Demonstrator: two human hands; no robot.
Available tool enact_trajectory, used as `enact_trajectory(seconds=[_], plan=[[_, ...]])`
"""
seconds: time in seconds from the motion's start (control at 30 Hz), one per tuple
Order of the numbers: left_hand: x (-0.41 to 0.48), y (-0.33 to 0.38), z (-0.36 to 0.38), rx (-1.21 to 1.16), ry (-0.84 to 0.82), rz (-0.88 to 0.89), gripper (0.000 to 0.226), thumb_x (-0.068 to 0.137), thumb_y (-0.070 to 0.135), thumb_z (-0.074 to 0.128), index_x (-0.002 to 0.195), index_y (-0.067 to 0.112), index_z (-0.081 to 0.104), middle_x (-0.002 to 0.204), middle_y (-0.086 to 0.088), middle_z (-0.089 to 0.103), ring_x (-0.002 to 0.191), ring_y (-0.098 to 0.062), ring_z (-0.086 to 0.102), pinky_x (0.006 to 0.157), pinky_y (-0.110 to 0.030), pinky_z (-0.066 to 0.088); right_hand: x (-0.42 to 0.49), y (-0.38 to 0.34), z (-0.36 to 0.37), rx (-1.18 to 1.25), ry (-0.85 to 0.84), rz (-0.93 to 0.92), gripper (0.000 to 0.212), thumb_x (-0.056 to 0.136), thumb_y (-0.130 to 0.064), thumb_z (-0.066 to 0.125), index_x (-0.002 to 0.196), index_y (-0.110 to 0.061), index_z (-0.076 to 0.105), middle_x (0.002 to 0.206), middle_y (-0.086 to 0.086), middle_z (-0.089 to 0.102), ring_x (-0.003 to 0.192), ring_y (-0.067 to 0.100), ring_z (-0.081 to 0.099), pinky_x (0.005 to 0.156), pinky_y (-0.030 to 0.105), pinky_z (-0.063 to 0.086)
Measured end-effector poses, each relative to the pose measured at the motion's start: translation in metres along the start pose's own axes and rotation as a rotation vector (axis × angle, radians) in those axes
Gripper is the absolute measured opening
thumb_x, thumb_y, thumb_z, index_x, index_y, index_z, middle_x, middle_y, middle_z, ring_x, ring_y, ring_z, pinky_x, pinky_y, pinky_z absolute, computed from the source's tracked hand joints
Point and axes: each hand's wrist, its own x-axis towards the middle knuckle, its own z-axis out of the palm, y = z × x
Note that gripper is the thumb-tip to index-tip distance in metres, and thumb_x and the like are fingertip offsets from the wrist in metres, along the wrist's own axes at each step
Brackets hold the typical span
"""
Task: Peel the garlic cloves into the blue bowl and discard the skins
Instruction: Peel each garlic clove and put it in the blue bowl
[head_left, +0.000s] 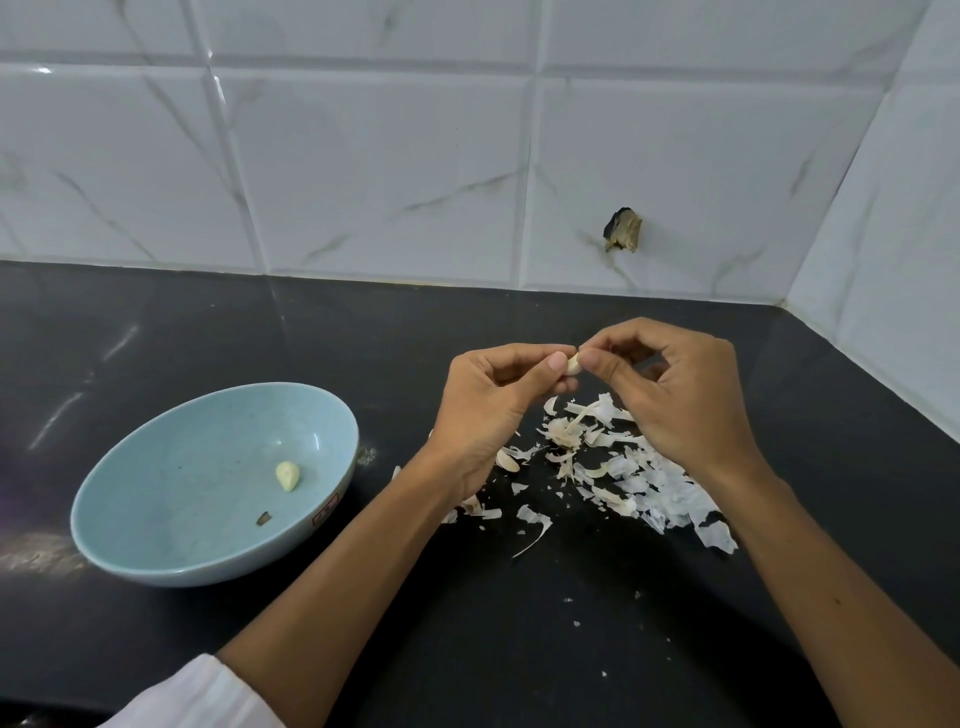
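Above the black counter, my left hand (493, 395) and my right hand (680, 395) meet at the fingertips, both pinching one small pale garlic clove (573, 365). The blue bowl (156, 514) stands on the counter at the left, with one peeled clove (287, 476) and a small brown scrap (264, 518) inside. Under and between my hands lies a scattered heap of white garlic skins (623, 467), with the stub of a garlic head (563, 434) among them.
The black counter (519, 623) ends at a white tiled wall behind and a tiled side wall on the right. A dark hole with debris (622, 230) marks the back wall. A white sleeve (197, 696) shows at the bottom left.
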Motion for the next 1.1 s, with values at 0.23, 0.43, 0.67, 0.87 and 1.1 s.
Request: enact_trajectory(seconds=[0.23, 0.43, 0.67, 0.87, 1.1], plan=[[-0.001, -0.001, 0.003, 0.044, 0.002, 0.021, 0.016, 0.089, 0.006, 0.073, 0.104, 0.001, 0.076, 0.092, -0.012, 0.079, 0.08, -0.013, 0.075, 0.082, -0.021, 0.058, 0.0, 0.005, 0.004, -0.098, -0.039, -0.063, 0.008, 0.091, -0.009, 0.073, 0.085, -0.014, 0.07, 0.076, -0.015, 0.065, 0.072, 0.001, 0.06, 0.064, 0.008, 0.042], [-0.002, -0.003, 0.002, 0.075, 0.005, 0.037, 0.016, 0.089, 0.007, 0.074, 0.103, 0.002, 0.076, 0.091, -0.013, 0.079, 0.08, -0.013, 0.075, 0.081, -0.021, 0.058, -0.005, 0.01, 0.011, -0.153, -0.141, -0.043, 0.017, 0.099, -0.006, 0.058, 0.085, -0.015, 0.057, 0.075, -0.014, 0.054, 0.069, 0.002, 0.051, 0.061, 0.011, 0.037], [-0.002, -0.002, 0.004, 0.02, 0.026, 0.02, 0.014, 0.088, 0.007, 0.074, 0.101, 0.005, 0.077, 0.086, -0.008, 0.079, 0.079, -0.012, 0.075, 0.079, -0.02, 0.058, -0.008, 0.013, 0.014, -0.3, -0.096, -0.045, 0.021, 0.099, -0.012, 0.053, 0.085, -0.026, 0.051, 0.075, -0.021, 0.052, 0.068, -0.001, 0.051, 0.059, 0.023, 0.034], [0.0, 0.0, 0.0, -0.045, 0.052, 0.027, 0.015, 0.09, 0.003, 0.071, 0.105, 0.002, 0.076, 0.096, -0.012, 0.079, 0.086, -0.016, 0.075, 0.084, -0.021, 0.057, -0.004, 0.01, 0.012, -0.09, 0.034, -0.051, 0.005, 0.099, -0.013, 0.061, 0.097, -0.014, 0.065, 0.085, -0.012, 0.062, 0.077, 0.006, 0.059, 0.067, 0.017, 0.046], [0.0, -0.001, 0.001, -0.024, 0.034, 0.049, 0.014, 0.092, 0.001, 0.069, 0.105, 0.001, 0.075, 0.095, -0.011, 0.078, 0.085, -0.015, 0.074, 0.083, -0.02, 0.056, -0.002, 0.003, 0.007, -0.04, -0.004, -0.042, 0.009, 0.09, -0.024, 0.075, 0.098, -0.02, 0.074, 0.09, -0.013, 0.071, 0.079, 0.008, 0.068, 0.061, 0.018, 0.051]])
